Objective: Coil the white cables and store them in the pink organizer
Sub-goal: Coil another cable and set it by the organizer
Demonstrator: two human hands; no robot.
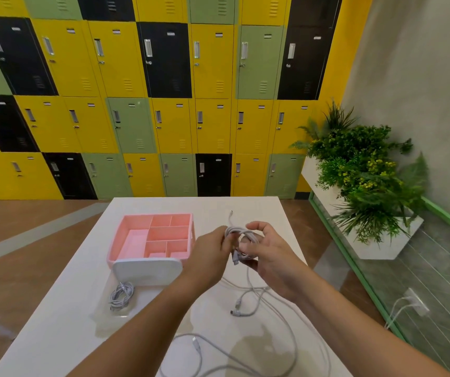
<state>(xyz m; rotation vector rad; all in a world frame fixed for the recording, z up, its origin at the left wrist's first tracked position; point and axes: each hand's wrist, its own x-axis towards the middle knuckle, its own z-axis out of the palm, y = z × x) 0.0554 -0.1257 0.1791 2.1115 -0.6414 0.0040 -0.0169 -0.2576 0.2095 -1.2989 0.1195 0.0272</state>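
- Cable coil (241, 236): white, wound in several loops and held above the table between both hands. One plug end pokes up from the top; another hangs at the bottom.
- Left hand (209, 258): fingertips pinch the left side of the coil.
- Right hand (271, 258): palm turned partly up, fingers curled around the right side of the coil, thumb over its top.
- Loose cables (262, 308): white, uncoiled, sprawled on the table under and in front of the hands, with plug ends lying near the middle and the near edge.
- Pink organizer (191, 232): open-topped box divided into compartments, standing on the table just left of the hands. It has a white front panel (147, 268).
- Clear tray (104, 317): on the table right in front of the white panel.
- Coiled cable (121, 296): white, lying in the clear tray.
- Table (55, 336): white top.
- Lockers (164, 104): yellow, green and black, along the far wall.
- Plants (365, 170): in a white planter to the right.
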